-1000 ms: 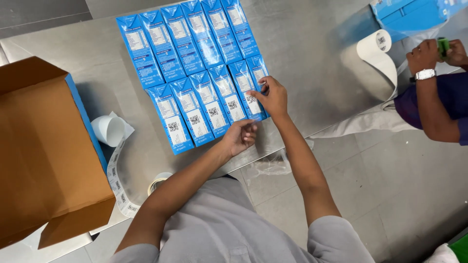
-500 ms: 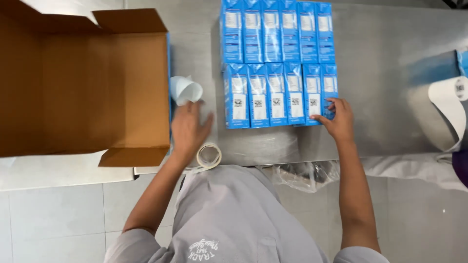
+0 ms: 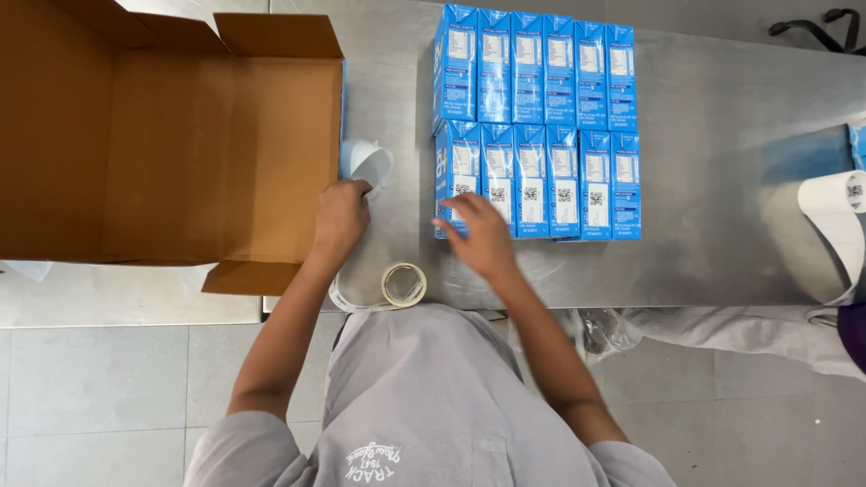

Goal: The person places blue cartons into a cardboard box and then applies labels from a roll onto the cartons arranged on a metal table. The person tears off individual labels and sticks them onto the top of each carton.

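Observation:
Two rows of blue cartons lie side by side on a steel table. My right hand hovers over the leftmost cartons of the near row, fingers spread, blurred. My left hand rests at the edge of a large open cardboard box, fingertips touching a white roll of label backing. Whether it grips the roll is unclear.
A small roll of clear tape lies at the table's near edge. A larger white paper roll sits at the far right, by another person's sleeve. Clear plastic wrap hangs below the table edge. Grey floor tiles lie below.
My right hand has swung from the right end of the near carton row to its left end. My left hand has shifted a little toward the white roll and the box.

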